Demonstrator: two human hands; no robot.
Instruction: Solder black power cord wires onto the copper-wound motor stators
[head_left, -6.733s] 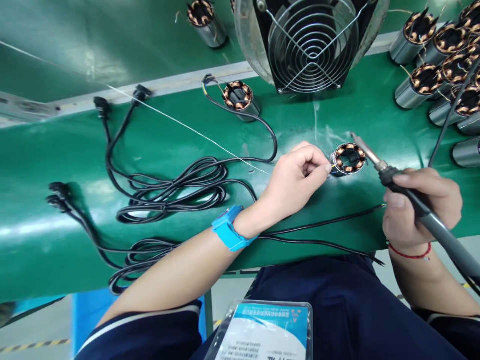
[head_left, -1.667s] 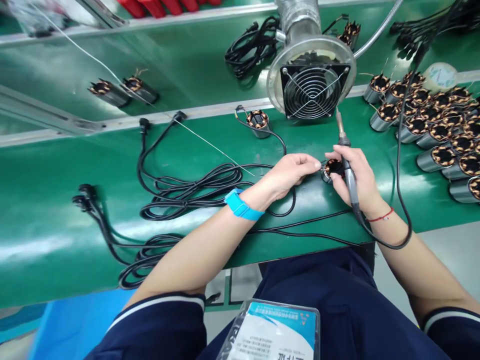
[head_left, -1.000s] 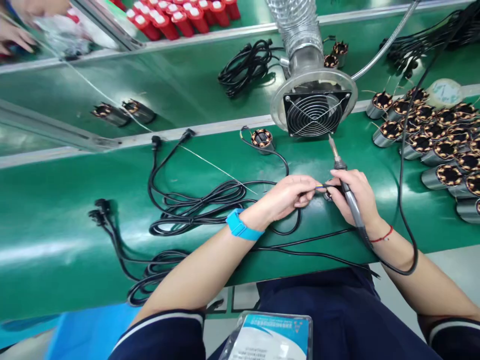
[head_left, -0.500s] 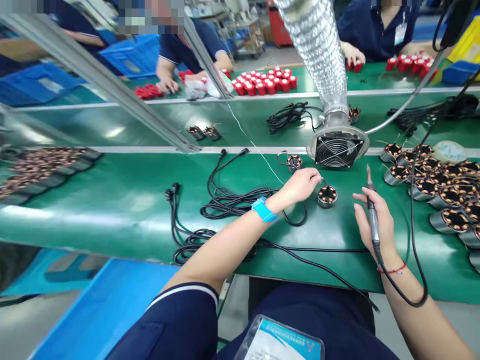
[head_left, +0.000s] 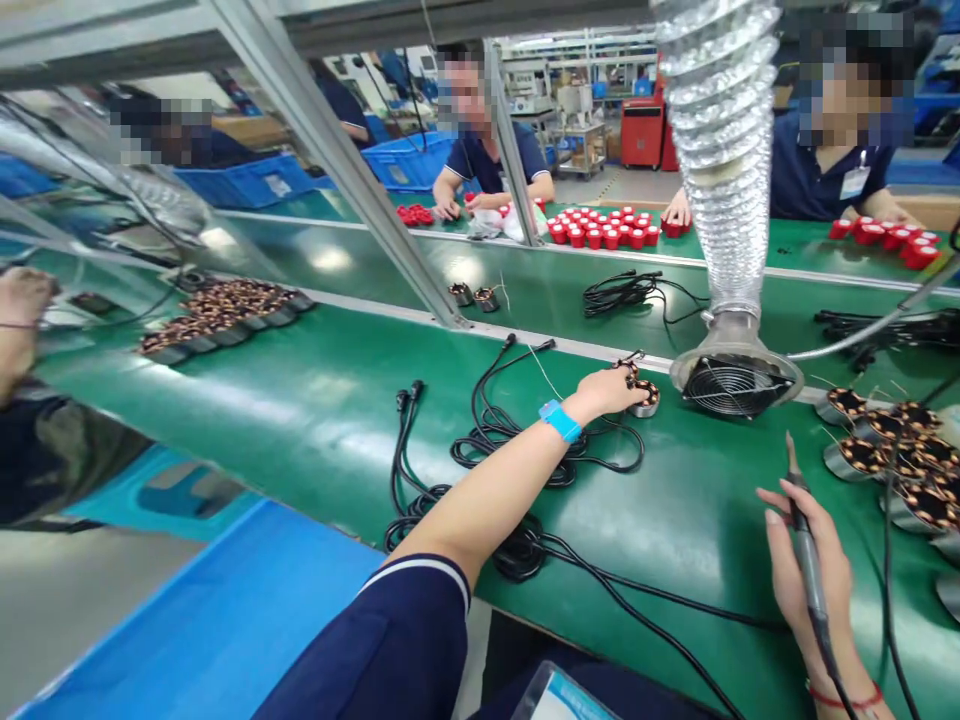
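Observation:
My left hand point(head_left: 606, 392), with a blue wristband, is closed at a motor stator point(head_left: 646, 402), a metal ring with copper windings. Its fingers rest on the near stator's left side and partly cover it. Right behind sits a second stator point(head_left: 625, 368), half hidden by the hand. A soldering iron point(head_left: 807, 550) lies in my right hand point(head_left: 825, 570), held like a pen with its tip pointing up and away, apart from the stators. Coiled black power cords point(head_left: 517, 545) lie beside and under my left forearm.
A fan on a foil duct point(head_left: 739, 385) hangs right of the stators. More stators stand grouped at the right point(head_left: 862, 455) and far left point(head_left: 225, 315). A metal rail point(head_left: 390, 308) runs along the bench's back. Co-workers sit opposite near red parts point(head_left: 600, 228).
My left hand has moved the near stator back and left, beside the second one, away from the fan. The head view has turned left and up. The soldering iron stays in my right hand.

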